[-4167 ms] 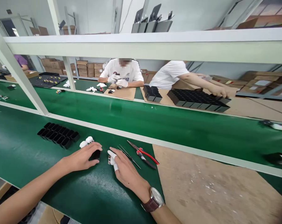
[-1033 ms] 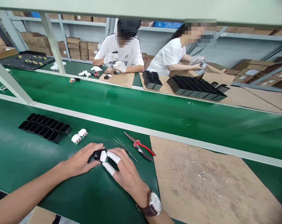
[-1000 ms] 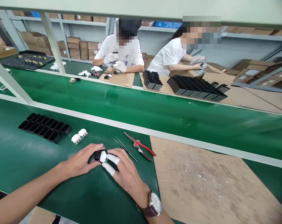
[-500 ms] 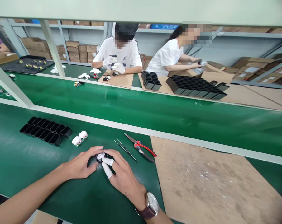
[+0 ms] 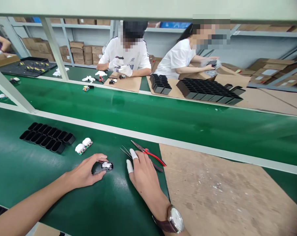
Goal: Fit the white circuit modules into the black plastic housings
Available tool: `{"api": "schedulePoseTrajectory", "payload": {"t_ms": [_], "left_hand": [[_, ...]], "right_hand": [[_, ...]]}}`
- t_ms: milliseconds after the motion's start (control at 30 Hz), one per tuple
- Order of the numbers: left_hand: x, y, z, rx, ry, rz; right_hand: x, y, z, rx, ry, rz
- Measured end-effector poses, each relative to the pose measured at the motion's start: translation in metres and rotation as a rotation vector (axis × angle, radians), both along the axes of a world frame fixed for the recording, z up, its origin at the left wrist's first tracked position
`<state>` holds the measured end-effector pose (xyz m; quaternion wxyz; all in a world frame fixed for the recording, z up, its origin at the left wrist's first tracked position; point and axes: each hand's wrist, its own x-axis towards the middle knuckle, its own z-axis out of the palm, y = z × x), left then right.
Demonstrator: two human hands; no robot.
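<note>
My left hand (image 5: 85,170) pinches a small black plastic case (image 5: 107,166) between thumb and fingers, on the green bench. A circuit board with white paste shows in the case's open top. My right hand (image 5: 144,172), with white finger cots on thumb and index finger, is spread over the tweezers (image 5: 125,150) and beside the red-and-black long-nose pliers (image 5: 153,156). It covers most of the tweezers and part of the pliers. Two white-coated circuit boards (image 5: 83,146) lie beyond my left hand. Black empty cases (image 5: 43,136) stand in two rows at the left.
A stained cardboard sheet (image 5: 212,190) lies at my right. Behind the white rail (image 5: 109,131) runs a green belt (image 5: 138,113). Across it, two people in white shirts work near black cases (image 5: 209,91). An overhead shelf edge (image 5: 148,8) and slanting posts (image 5: 12,87) frame the view.
My right hand has left the black case and moved right, over the tweezers and pliers. The left hand stays on the case. On the belt, a small board has shifted right.
</note>
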<state>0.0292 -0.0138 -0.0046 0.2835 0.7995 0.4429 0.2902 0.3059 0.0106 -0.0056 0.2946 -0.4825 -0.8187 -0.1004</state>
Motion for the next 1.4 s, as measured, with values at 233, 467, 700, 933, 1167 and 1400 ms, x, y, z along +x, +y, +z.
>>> {"api": "schedulePoseTrajectory", "payload": {"t_ms": [233, 467, 700, 933, 1167, 1400], "left_hand": [[0.002, 0.001, 0.001, 0.011, -0.018, 0.007], [0.002, 0.001, 0.003, 0.060, -0.048, -0.022], [0.003, 0.002, 0.002, 0.050, -0.070, -0.036], [0.003, 0.001, -0.001, 0.037, -0.069, -0.033], [0.005, 0.000, 0.001, 0.032, -0.054, -0.057], [0.005, 0.005, 0.004, 0.140, -0.048, -0.076]], "right_hand": [[-0.005, -0.010, 0.008, -0.028, 0.142, 0.222], [-0.009, -0.016, 0.016, 0.040, 0.096, 0.319], [-0.012, -0.016, 0.013, 0.032, 0.068, 0.326], [-0.015, -0.017, 0.016, 0.037, 0.077, 0.313], [-0.017, -0.020, 0.014, 0.015, 0.080, 0.349], [-0.017, -0.021, 0.028, 0.008, 0.034, 0.329]]}}
